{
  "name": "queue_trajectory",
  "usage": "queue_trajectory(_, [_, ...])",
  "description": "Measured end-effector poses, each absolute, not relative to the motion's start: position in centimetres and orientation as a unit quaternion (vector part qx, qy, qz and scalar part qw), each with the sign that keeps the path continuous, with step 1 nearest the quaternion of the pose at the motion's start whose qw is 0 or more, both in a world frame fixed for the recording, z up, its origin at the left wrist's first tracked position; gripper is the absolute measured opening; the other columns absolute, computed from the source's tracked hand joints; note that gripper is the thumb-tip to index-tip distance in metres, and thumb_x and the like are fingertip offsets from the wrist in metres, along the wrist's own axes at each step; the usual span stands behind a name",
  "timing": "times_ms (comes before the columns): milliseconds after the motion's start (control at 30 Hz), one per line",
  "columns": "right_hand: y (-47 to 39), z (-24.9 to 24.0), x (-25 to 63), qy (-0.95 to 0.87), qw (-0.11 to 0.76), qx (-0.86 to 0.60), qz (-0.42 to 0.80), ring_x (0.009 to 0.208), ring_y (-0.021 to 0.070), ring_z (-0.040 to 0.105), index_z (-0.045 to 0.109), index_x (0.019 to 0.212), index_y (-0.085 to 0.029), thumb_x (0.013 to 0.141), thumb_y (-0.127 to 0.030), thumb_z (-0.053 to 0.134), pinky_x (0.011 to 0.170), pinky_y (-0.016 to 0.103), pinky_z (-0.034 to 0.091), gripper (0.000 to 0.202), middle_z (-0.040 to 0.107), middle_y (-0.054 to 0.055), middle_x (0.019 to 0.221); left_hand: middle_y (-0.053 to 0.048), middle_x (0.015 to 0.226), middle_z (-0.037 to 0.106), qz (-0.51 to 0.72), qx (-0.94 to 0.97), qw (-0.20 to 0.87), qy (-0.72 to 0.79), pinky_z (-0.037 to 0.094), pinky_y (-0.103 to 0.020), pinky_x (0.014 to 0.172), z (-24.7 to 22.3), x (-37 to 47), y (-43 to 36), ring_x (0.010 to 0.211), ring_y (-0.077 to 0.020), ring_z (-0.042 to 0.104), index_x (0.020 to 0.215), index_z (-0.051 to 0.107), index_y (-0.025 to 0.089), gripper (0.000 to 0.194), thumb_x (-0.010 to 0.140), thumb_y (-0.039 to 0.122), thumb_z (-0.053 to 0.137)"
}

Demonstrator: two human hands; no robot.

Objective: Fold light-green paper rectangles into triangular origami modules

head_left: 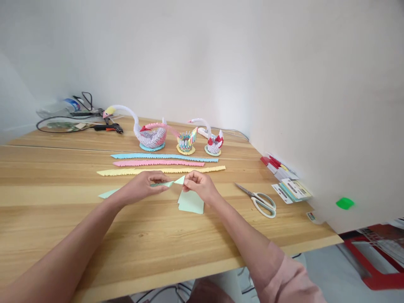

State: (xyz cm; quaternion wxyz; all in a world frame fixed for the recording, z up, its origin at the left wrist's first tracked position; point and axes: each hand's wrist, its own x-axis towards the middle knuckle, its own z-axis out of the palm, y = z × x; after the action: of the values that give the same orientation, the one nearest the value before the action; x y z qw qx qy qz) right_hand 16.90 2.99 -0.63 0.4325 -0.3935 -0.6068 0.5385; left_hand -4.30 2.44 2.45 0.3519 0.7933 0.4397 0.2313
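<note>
Pinching a green strip (pixel 108 193) near its right end, the left hand (pixel 147 186) is closed narrowly on the paper just above the table (pixel 142 252). The strip's far end runs out to the left, past the forearm. The right hand (pixel 202 185) holds a small green triangle (pixel 179 180) between thumb and fingers, its point turned to the strip's end; whether the two are joined there, I cannot tell. Just below the right hand lie green sheets (pixel 191 204), partly hidden by the fingers.

Behind the hands, three toothed strips lie side by side and apart: the yellow strip (pixel 205 169) nearest, then the pink strip (pixel 158 163), then the blue strip (pixel 164 157). Beyond them stand three paper swans: the big swan (pixel 154 139) on the left, the striped swan (pixel 186 142) in the middle and the small swan (pixel 215 145) on the right. Scissors (pixel 257 200) lie to the right, blades slightly parted, with paper packs (pixel 292 190) near the wall (pixel 315 105).
</note>
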Motion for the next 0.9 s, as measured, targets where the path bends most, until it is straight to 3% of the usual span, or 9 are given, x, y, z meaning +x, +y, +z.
queue_trajectory(267, [2.4,-0.4,16.4,-0.498,0.43,-0.391,0.644,0.055,0.0088,0.058,0.055,0.067,-0.014,0.064,-0.027,0.067,0.059,0.025,0.049,0.018,0.063,0.001,0.065,-0.002,0.097,0.069,0.239,0.797,0.343,0.437,0.045,-0.028,0.08,2.5,-4.1,2.5,0.091,-0.0205,0.06,0.096,0.066,0.023,0.029,0.078,0.041,0.053])
queue_trajectory(900, [2.2,-0.5,16.1,-0.473,0.433,-0.422,0.641,0.054,0.0093,0.057,0.055,0.065,-0.015,0.063,-0.023,0.065,0.054,0.025,0.05,0.014,0.063,0.002,0.064,-0.003,0.099,0.068,0.258,0.797,0.319,0.443,0.047,-0.031,0.083,1.4,-3.8,2.7,0.093,-0.0213,0.061,0.094,0.066,0.023,0.028,0.075,0.042,0.057])
